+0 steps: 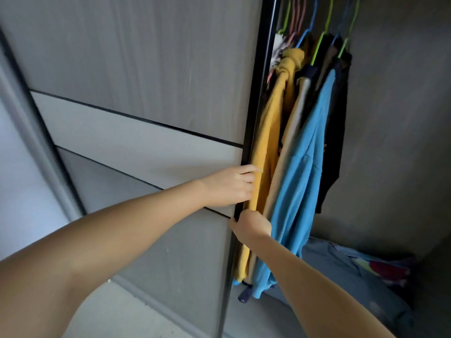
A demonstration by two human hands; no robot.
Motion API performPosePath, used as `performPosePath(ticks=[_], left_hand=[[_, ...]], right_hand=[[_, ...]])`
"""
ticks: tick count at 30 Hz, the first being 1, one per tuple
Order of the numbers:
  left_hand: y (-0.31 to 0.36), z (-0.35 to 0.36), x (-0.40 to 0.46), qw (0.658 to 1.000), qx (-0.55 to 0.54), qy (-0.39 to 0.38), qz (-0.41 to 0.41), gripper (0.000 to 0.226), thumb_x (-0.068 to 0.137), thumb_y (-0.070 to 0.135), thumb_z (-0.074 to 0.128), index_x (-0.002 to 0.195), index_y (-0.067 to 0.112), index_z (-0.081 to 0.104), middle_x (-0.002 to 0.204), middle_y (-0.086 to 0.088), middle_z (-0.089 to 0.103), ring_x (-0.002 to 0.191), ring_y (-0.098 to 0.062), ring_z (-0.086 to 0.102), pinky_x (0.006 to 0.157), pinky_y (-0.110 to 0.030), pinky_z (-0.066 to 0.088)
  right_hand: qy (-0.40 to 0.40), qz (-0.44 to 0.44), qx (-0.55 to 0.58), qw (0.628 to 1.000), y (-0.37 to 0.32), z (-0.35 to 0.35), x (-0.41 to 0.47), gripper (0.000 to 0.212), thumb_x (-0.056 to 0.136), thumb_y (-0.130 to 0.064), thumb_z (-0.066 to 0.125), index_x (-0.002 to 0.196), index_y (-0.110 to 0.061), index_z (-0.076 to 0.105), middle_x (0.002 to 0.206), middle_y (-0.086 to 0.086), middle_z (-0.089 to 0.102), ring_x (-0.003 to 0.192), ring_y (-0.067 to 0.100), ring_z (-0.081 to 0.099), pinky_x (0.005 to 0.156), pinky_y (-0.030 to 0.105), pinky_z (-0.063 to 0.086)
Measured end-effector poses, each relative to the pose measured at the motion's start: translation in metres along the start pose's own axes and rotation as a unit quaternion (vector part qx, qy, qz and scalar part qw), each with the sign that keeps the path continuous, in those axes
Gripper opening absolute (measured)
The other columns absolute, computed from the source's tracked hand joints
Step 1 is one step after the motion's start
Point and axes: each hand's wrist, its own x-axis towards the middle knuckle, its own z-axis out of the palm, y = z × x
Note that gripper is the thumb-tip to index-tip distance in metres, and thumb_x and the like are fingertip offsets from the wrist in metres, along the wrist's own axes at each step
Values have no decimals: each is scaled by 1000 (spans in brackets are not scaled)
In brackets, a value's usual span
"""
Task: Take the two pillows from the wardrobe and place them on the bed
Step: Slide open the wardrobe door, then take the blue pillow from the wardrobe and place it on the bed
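Note:
The wardrobe's grey sliding door (136, 113) fills the left and middle of the head view, and its black edge (256, 98) runs down beside the open section. My left hand (231, 186) grips that edge, fingers curled round it. My right hand (251, 225) holds the same edge a little lower. At the wardrobe's bottom right lies a bluish soft bulk (346, 272); I cannot tell whether it is a pillow. The bed is out of view.
Clothes hang on coloured hangers (322, 32) in the open section: a yellow garment (271, 132), a beige one (290, 142), a blue shirt (302, 167) and dark ones (336, 132). Colourful fabric (383, 269) lies on the wardrobe floor. The grey inner wall (395, 118) closes the right side.

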Motion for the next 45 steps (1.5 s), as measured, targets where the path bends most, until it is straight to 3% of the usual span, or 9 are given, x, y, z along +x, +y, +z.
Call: performPosePath(ticks=[5,9,15,17,21,24,28,35,45], left_hand=[[-5,19,-25,999,-11,13,-30,26,81,-2,56,73,18,69,72,5,66,81,-18,63,108,-38,42],[-6,36,-35,999,9,37,-34,31,86,-4,46,79,16,68,77,4,65,86,-19,62,112,-39,34],[-9,42,-35,998,-4,60,-23,22,84,1,52,79,17,67,76,5,64,85,-19,62,111,-39,35],[-8,42,-35,998,-8,51,-28,20,84,4,53,82,17,68,79,4,66,89,-20,63,112,-41,34],[3,34,-33,996,-62,27,-61,5,78,17,65,81,17,69,79,1,66,88,-23,61,111,-46,33],[42,33,-17,987,-144,18,-72,20,75,36,70,85,20,67,81,1,67,84,-21,63,94,-40,48],[129,29,42,939,-327,-66,-80,29,89,37,50,110,17,57,105,-4,60,106,-24,54,85,-37,41],[234,1,164,841,-512,-109,-137,38,90,42,51,121,20,54,112,-4,59,112,-25,51,82,-37,46],[283,54,286,762,-605,-175,-148,47,87,42,55,130,23,49,127,-5,56,117,-26,52,89,-37,48]], right_hand=[[-14,-18,1,1000,-30,8,14,34,97,-36,41,71,-14,49,63,-2,46,67,22,52,43,21,27],[-6,-10,10,1000,-38,13,20,42,95,-35,43,57,-17,38,58,-3,41,53,17,45,42,21,25],[9,1,-3,1000,-38,14,17,45,97,-35,41,57,-18,38,57,-2,43,47,13,39,41,21,25],[7,-5,-15,1000,-36,14,11,47,100,-40,37,60,-15,42,59,-2,44,49,15,42,42,22,27],[-4,-24,-32,999,-5,20,-17,39,101,-46,33,87,-14,52,70,-1,51,66,22,53,50,26,36],[-19,-4,-45,999,44,24,-45,37,99,-44,36,103,-13,55,86,5,62,82,29,64,61,32,44],[-37,68,-53,996,132,20,-87,37,97,-42,42,118,-13,53,114,10,66,106,31,63,80,36,48],[-70,166,-79,980,288,10,-147,44,97,-44,44,127,-14,48,123,11,63,116,30,57,86,37,49],[-98,192,-50,975,382,54,-83,46,96,-42,46,133,-16,43,130,11,53,122,31,49,92,41,45]])
